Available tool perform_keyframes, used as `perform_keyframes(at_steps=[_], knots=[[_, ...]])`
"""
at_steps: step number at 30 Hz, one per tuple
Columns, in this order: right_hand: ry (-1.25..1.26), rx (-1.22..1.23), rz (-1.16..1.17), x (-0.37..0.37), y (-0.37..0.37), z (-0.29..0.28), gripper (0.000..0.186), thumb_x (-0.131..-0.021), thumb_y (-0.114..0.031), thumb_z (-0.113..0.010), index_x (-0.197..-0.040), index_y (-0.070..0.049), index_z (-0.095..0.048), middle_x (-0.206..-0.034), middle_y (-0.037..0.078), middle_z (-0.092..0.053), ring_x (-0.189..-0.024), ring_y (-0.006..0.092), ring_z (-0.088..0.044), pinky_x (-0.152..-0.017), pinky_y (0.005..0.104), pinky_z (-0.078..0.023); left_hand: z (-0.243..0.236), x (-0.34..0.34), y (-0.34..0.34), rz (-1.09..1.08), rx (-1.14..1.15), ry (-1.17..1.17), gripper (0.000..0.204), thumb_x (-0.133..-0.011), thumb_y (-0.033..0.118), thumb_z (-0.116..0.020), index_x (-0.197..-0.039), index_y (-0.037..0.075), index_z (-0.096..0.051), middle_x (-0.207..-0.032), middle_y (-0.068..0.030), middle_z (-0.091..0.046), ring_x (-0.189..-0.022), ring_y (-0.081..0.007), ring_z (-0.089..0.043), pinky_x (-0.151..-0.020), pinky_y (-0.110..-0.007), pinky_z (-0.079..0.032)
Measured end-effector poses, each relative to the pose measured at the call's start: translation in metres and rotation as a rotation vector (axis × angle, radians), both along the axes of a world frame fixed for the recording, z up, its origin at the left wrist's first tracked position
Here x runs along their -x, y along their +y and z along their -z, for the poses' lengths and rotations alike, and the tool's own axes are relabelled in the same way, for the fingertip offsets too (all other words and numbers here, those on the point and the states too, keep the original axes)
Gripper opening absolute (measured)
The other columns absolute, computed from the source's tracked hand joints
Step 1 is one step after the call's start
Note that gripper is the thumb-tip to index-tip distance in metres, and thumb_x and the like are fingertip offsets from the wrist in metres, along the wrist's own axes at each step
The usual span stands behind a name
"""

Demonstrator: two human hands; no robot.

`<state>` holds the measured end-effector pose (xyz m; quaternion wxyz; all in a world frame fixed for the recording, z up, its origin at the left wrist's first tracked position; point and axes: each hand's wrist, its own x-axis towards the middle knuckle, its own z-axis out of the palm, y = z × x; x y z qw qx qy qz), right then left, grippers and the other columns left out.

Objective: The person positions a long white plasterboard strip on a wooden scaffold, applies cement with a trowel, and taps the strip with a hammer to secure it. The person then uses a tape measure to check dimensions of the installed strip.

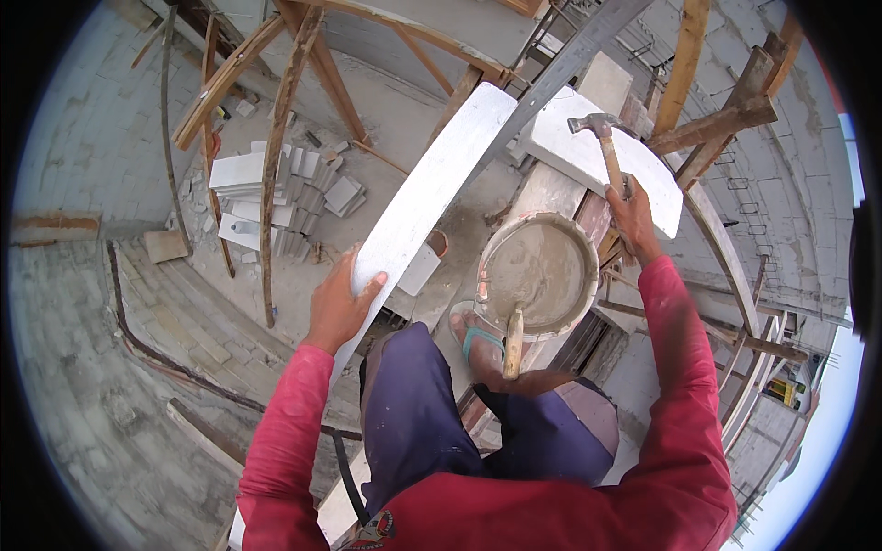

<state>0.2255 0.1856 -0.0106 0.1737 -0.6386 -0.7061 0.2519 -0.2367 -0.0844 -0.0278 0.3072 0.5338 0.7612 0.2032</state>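
Hammer [610, 156] fills the closed right hand [634, 220], its head just beyond that grip, over a wide white block [562, 149]. The left hand [331, 305] grips a long white block [436, 174], thumb across its face; the block extends forward from that grip. Left of the right grip sits a mortar bucket [542, 218], trowel handle [515, 340] over its near rim.

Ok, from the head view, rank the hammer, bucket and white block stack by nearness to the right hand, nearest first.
1. Hammer, held in the right hand.
2. Bucket, left of the hand.
3. White block stack, far left.
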Motion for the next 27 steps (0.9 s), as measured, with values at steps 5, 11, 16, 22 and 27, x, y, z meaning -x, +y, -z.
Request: perform_keyframes(at_steps=[5,11,16,22,27], knots=[[0.2,-0.07,0.144,0.039,-0.041,-0.008,0.045,-0.106,-0.028,-0.067,-0.138,0.002,-0.058,-0.113,0.021,-0.074,-0.094,0.0279,-0.072,-0.085,0.0439,-0.057,-0.004,0.002,-0.002,-0.022,0.015,-0.017,0.072,-0.101,0.053,-0.069,-0.154,0.007,-0.053,-0.14,-0.0213,-0.068,-0.122,-0.0402,-0.07,-0.101,-0.048,-0.056],[0.05,-0.143,-0.296,0.117,-0.022,-0.096,0.05,-0.103,-0.017,-0.07,-0.146,-0.002,-0.049,-0.092,0.027,-0.073,-0.082,0.039,-0.074,-0.077,0.0444,-0.056,-0.007,-0.001,0.0,-0.053,0.05,-0.032,0.072,-0.1,0.055,-0.069,-0.153,0.008,-0.055,-0.14,-0.0202,-0.068,-0.121,-0.0388,-0.07,-0.1,-0.048,-0.056],[-0.295,-0.236,-0.668,0.238,0.112,-0.136,0.051,-0.097,-0.027,-0.07,-0.131,0.008,-0.052,-0.101,0.034,-0.071,-0.099,0.0508,-0.071,-0.087,0.056,-0.055,-0.008,0.001,-0.003,-0.052,0.057,-0.034,0.072,-0.1,0.057,-0.069,-0.153,0.011,-0.055,-0.142,-0.0172,-0.068,-0.123,-0.0373,-0.069,-0.101,-0.048,-0.055],[-0.989,-0.071,-0.77,0.328,0.203,-0.119,0.029,-0.094,-0.016,-0.063,-0.113,0.004,-0.073,-0.099,0.03,-0.076,-0.092,0.0494,-0.074,-0.083,0.0533,-0.059,-0.009,0.003,-0.004,-0.048,0.088,0.005,0.072,-0.1,0.059,-0.067,-0.154,0.014,-0.053,-0.142,-0.0145,-0.069,-0.123,-0.0353,-0.069,-0.103,-0.048,-0.055],[-1.192,0.371,-0.716,0.342,0.221,-0.098,0.03,-0.095,-0.013,-0.065,-0.119,0.0,-0.077,-0.117,0.025,-0.077,-0.111,0.0424,-0.074,-0.097,0.0517,-0.057,-0.012,0.004,-0.003,-0.098,0.062,-0.094,0.07,-0.097,0.055,-0.071,-0.153,0.017,-0.055,-0.143,-0.0111,-0.069,-0.124,-0.0329,-0.069,-0.103,-0.047,-0.055]])
